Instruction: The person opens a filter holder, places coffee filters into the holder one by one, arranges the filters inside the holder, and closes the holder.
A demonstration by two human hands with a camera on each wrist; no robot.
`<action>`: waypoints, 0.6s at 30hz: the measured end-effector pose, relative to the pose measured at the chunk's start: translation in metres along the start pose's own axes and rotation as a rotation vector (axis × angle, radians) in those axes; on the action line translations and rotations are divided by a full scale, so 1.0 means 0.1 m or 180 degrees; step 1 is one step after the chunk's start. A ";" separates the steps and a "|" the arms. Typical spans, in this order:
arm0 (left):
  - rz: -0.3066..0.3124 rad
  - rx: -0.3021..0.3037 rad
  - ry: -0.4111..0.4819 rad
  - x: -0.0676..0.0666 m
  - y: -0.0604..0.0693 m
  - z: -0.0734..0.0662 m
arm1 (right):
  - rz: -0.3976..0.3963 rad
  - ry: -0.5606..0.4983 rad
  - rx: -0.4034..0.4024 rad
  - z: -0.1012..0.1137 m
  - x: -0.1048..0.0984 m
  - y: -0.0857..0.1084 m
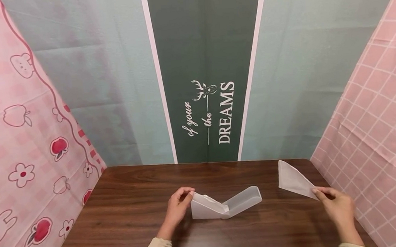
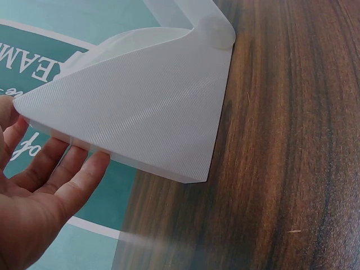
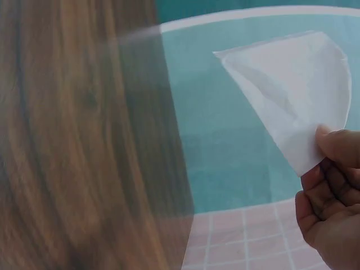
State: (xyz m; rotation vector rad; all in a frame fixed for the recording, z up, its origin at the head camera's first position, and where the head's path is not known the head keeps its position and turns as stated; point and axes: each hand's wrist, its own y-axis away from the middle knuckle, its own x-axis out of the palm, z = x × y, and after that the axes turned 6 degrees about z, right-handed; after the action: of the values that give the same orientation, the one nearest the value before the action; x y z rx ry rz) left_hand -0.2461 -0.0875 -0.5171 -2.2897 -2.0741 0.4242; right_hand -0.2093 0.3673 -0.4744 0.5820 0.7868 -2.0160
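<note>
A white wedge-shaped filter box (image 1: 204, 209) stands on the table, its frosted hinged lid (image 1: 244, 200) swung out to the right. My left hand (image 1: 177, 208) holds the box at its upper left corner; in the left wrist view, the fingers (image 2: 84, 180) lie along one side of the box (image 2: 129, 112) and the thumb is at the corner. Pale paper filters (image 2: 140, 42) show above the box's open edge. Off to the right, my right hand (image 1: 340, 207) pinches one folded cone-shaped paper filter (image 3: 287, 90) by its narrow end, raised over the table.
The dark wooden table (image 1: 137, 190) reaches back to a green printed curtain (image 1: 200, 61). Patterned pink cloth (image 1: 20, 133) hangs along the left side, and pink checked cloth (image 1: 386, 124) along the right, close to my right hand.
</note>
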 end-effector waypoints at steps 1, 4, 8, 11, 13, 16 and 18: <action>-0.0001 -0.0004 0.0003 0.00 0.00 0.00 | 0.0019 -0.0038 -0.0046 0.03 0.00 0.01; -0.0006 -0.0016 0.0010 0.01 0.00 0.00 | 0.0054 -0.0145 -0.0179 0.12 0.00 0.02; -0.0009 -0.0020 0.0034 0.02 0.01 0.00 | 0.0025 -0.0237 -0.0360 0.22 0.02 0.03; -0.0015 -0.0008 0.0043 0.02 0.01 -0.03 | 0.0013 -0.0282 -0.0431 0.28 0.03 0.03; -0.0013 0.0012 0.0034 0.01 0.03 -0.09 | 0.0050 -0.0307 -0.0427 0.31 0.04 0.04; 0.0006 0.0033 0.0020 0.00 0.06 -0.22 | 0.0106 -0.0344 -0.0446 0.36 0.05 0.05; 0.0028 0.0053 -0.0016 -0.01 0.08 -0.30 | 0.0139 -0.0352 -0.0494 0.40 0.06 0.05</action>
State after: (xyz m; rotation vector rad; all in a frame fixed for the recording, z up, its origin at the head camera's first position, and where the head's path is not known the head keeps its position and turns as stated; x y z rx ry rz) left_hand -0.2315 -0.0842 -0.4894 -2.2920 -2.0555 0.4461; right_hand -0.2120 0.3335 -0.4526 0.3921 0.8473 -1.9098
